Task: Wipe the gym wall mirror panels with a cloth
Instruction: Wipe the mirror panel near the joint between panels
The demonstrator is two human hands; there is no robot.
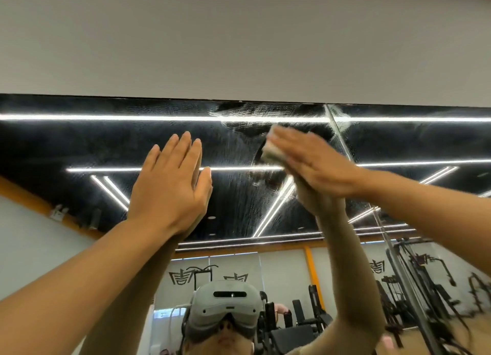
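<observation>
The wall mirror (79, 142) fills the lower half of the head view, its top edge just under a plain grey wall. My left hand (170, 184) lies flat and open against the glass, fingers pointing up. My right hand (308, 163) presses a pale folded cloth (271, 152) onto the mirror near the top, just left of the seam (342, 142) between two panels. Wet streaks and smears (247, 115) fan across the glass above and left of the cloth. The hand is blurred with motion.
The grey wall (239, 41) rises above the mirror's top edge. Reflected in the glass are ceiling light strips (106, 117), a person wearing a headset (225, 309), weight machines (425, 280) and benches (297, 336) behind.
</observation>
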